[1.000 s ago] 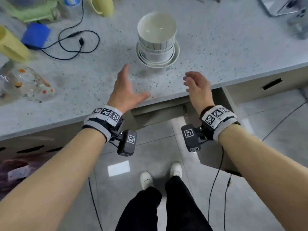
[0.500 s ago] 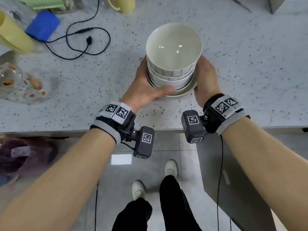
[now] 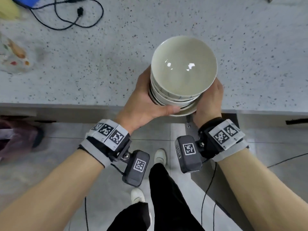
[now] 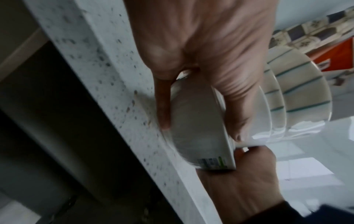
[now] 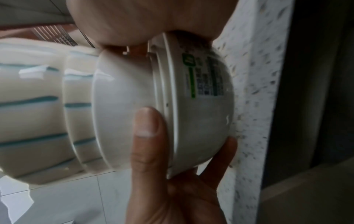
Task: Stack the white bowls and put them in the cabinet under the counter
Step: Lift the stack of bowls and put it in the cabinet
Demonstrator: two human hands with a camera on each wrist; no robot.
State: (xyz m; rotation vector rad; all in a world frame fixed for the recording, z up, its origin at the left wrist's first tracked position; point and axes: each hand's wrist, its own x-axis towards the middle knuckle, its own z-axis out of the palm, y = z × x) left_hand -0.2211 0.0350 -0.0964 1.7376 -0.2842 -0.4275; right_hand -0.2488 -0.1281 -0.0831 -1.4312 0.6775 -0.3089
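Observation:
A stack of white bowls (image 3: 183,70), the upper ones with thin blue lines, is at the front edge of the speckled counter (image 3: 108,67) and overhangs it slightly. My left hand (image 3: 150,100) grips its left side, thumb across the front of the lower bowls. On the other side my right hand (image 3: 210,97) grips the stack. The left wrist view shows the bowls (image 4: 201,121) with fingers curled under the bottom bowl. In the right wrist view my thumb presses the bowls (image 5: 124,106), and the bottom bowl bears a label. I cannot tell whether the stack touches the counter.
A black cable (image 3: 70,19) lies at the counter's back left and a patterned glass dish (image 3: 13,55) at the far left. Below the counter edge is a dark cabinet opening (image 5: 316,91). A dark plastic bag (image 3: 16,139) lies on the tiled floor at left, near my feet (image 3: 160,155).
Both hands reached in from the counter's edge and took hold of the stack. The stack has since come toward me, to the front edge of the counter.

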